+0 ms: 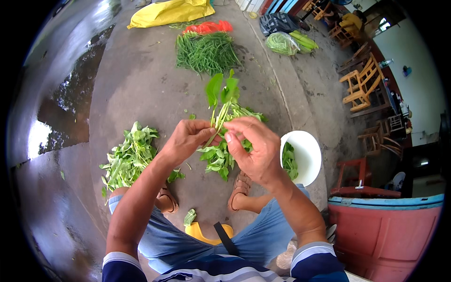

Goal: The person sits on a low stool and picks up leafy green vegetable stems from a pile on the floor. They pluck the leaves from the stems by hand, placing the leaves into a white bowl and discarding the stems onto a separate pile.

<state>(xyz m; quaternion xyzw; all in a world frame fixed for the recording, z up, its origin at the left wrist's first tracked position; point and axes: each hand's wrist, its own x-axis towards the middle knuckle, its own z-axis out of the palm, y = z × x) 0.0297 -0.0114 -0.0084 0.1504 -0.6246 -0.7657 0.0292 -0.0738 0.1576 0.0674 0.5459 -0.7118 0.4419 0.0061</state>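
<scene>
My left hand (192,135) pinches the pale stems of a leafy green sprig (221,114), whose leaves point away from me. Close beside the stems, my right hand (252,146) has its thumb and fingers apart; whether its fingertips touch a stem cannot be told. Beneath both hands lies a pile of leafy greens (218,157) on the concrete floor. Another heap of leafy greens (132,155) is by my left knee. To the right stands a white bucket (308,158) with some leaves inside.
Farther ahead lie thin green stalks (208,51) with a red plastic bag (211,27), and a yellow sack (172,13). A bagged cabbage-like vegetable (282,43) is at upper right. Wooden chairs (359,88) and a red panel (384,232) stand at right.
</scene>
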